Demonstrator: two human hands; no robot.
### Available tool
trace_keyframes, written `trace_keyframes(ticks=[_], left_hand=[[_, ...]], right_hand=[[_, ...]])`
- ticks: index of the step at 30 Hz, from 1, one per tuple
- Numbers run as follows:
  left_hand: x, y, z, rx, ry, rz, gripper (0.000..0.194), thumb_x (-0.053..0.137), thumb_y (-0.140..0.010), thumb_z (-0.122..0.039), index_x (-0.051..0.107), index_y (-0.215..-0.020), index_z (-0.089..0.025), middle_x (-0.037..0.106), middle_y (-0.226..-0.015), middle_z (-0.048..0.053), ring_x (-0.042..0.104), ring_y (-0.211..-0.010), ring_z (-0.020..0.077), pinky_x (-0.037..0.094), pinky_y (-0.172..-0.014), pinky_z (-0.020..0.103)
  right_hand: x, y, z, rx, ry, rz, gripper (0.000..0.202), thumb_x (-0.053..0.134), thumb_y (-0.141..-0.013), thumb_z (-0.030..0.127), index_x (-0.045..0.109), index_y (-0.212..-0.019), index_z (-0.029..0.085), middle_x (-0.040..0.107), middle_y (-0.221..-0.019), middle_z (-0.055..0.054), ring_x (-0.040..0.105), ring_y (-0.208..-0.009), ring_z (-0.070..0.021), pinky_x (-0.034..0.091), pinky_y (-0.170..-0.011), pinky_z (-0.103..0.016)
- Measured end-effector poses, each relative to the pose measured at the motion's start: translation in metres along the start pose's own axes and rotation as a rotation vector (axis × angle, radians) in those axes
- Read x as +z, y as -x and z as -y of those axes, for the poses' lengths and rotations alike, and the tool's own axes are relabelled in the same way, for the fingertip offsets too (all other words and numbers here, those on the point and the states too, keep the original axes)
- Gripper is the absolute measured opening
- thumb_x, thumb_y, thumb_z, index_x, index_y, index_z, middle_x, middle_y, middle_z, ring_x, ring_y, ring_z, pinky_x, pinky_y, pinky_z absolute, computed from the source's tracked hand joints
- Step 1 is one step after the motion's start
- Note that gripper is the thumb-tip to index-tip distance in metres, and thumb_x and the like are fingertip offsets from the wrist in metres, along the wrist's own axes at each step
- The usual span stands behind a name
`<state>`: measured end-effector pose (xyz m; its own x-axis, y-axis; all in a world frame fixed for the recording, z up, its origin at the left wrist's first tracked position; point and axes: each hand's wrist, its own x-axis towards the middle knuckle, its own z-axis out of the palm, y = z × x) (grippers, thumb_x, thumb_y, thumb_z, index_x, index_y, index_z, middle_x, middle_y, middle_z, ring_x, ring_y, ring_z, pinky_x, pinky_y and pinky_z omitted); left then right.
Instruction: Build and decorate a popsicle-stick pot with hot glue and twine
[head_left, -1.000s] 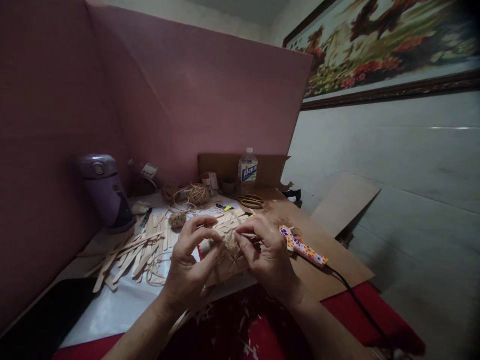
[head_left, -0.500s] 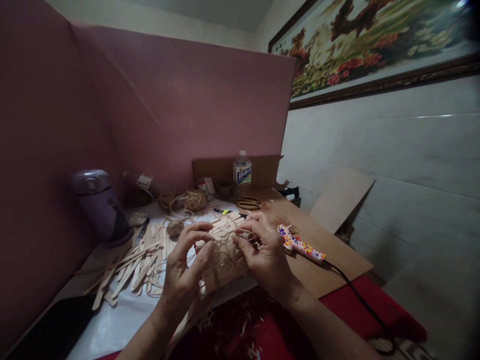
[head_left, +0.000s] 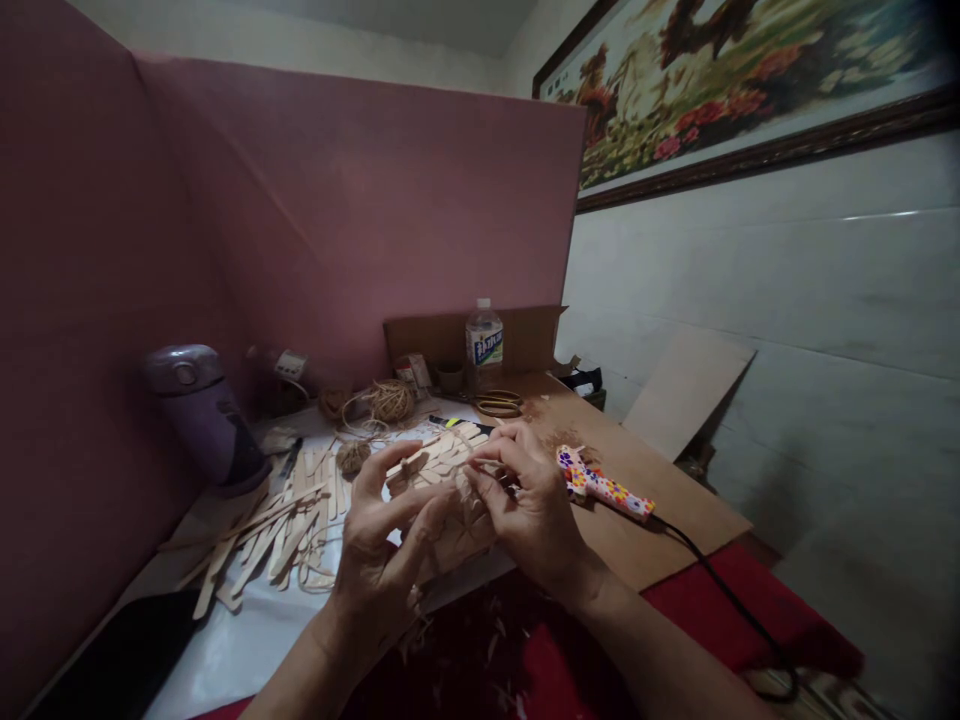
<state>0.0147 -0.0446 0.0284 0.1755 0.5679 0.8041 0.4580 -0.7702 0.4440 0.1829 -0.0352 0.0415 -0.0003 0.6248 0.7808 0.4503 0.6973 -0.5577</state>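
A small structure of pale wooden craft sticks [head_left: 442, 458] with twine round it stands between my hands at the table's front edge. My left hand [head_left: 394, 530] is at its left side, thumb and forefinger reaching over its near face, close together around something I cannot make out. My right hand [head_left: 525, 500] is at the right side, thumb and forefinger pinched on what looks like a thin strand; the detail is dim. Both palms hide parts of the structure.
Loose craft sticks [head_left: 281, 525] lie at the left, near a purple bottle [head_left: 214, 415]. Twine balls [head_left: 391, 400], gold-handled scissors [head_left: 498, 402] and a clear bottle [head_left: 484, 345] stand or lie behind. A flowered glue gun [head_left: 604, 485] with a black cord rests on brown board [head_left: 675, 520].
My left hand has shifted right, its thumb and forefinger reaching further over the structure's near face. My right hand has hardly moved. The view has shifted slightly.
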Motion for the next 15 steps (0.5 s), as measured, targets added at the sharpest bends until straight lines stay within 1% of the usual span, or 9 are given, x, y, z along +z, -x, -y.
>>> trace_keyframes(ticks=[4, 7, 12, 15], left_hand=[[-0.003, -0.001, 0.007, 0.109, -0.113, 0.03, 0.024, 0.055, -0.085, -0.015, 0.07, -0.099, -0.026, 0.051, -0.123, 0.007, 0.051, -0.113, 0.0244, 0.043, -0.095, 0.047], [-0.005, -0.002, 0.012, 0.195, -0.194, 0.052, 0.027, 0.057, -0.084, -0.012, 0.069, -0.103, -0.027, 0.052, -0.121, 0.008, 0.052, -0.111, 0.025, 0.044, -0.094, 0.049], [-0.006, -0.001, 0.016, 0.18, -0.187, 0.061, 0.03, 0.056, -0.084, -0.012, 0.067, -0.108, -0.027, 0.051, -0.122, 0.009, 0.053, -0.111, 0.0243, 0.048, -0.09, 0.045], [-0.005, 0.0, 0.015, 0.166, -0.168, 0.061, 0.03, 0.056, -0.084, -0.013, 0.067, -0.108, -0.027, 0.051, -0.123, 0.009, 0.053, -0.113, 0.0242, 0.048, -0.091, 0.043]], right_hand=[[-0.002, 0.001, 0.001, 0.029, -0.056, 0.017, 0.014, 0.054, -0.083, 0.009, 0.062, -0.086, 0.02, 0.052, -0.092, -0.003, 0.054, -0.082, -0.0146, 0.046, -0.071, -0.027], [-0.006, 0.0, 0.001, 0.05, -0.104, 0.046, 0.015, 0.053, -0.083, 0.01, 0.062, -0.088, 0.02, 0.051, -0.092, -0.003, 0.053, -0.081, -0.0139, 0.044, -0.066, -0.025], [-0.011, -0.003, 0.001, -0.052, -0.145, 0.154, 0.008, 0.062, -0.082, 0.019, 0.063, -0.09, 0.021, 0.054, -0.094, -0.003, 0.054, -0.089, -0.0159, 0.045, -0.076, -0.029], [-0.009, -0.003, 0.001, -0.104, -0.08, 0.197, 0.004, 0.063, -0.083, 0.021, 0.064, -0.087, 0.02, 0.057, -0.089, -0.004, 0.054, -0.086, -0.0171, 0.045, -0.075, -0.031]])
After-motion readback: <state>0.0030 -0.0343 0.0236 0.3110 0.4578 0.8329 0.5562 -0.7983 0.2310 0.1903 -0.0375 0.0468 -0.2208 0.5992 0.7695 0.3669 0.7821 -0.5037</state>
